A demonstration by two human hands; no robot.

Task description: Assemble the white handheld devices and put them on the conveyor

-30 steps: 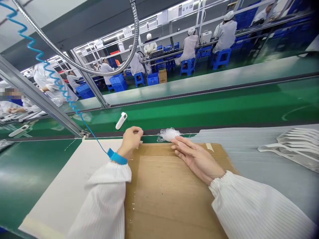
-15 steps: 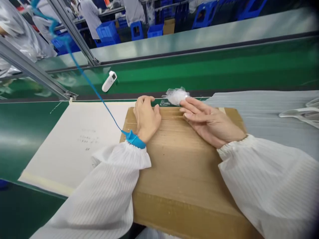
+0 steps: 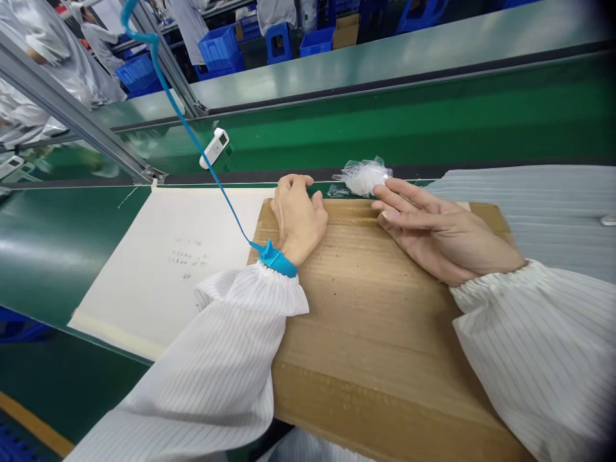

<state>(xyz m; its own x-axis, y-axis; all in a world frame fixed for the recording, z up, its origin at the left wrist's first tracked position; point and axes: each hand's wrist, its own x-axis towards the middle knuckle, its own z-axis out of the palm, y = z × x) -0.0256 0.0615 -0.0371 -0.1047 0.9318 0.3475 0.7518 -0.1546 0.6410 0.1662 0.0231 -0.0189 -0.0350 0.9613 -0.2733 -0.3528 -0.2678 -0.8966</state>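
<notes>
At green bench (image 3: 58, 250): brown cardboard box (image 3: 375, 314), flat-topped, few dark specks.

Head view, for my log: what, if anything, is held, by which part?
The right hand, open near the plastic, holds nothing. The left hand curls at the box, some fingers hidden; its hold cannot be told.

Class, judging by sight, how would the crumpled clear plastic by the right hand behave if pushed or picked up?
The crumpled clear plastic looks floppy: its thin, wrinkled edges stick out unevenly. It is probably light for its size, seeming mostly bunched film. Its irregular outline suggests it would slide or crumple rather than roll.
</notes>
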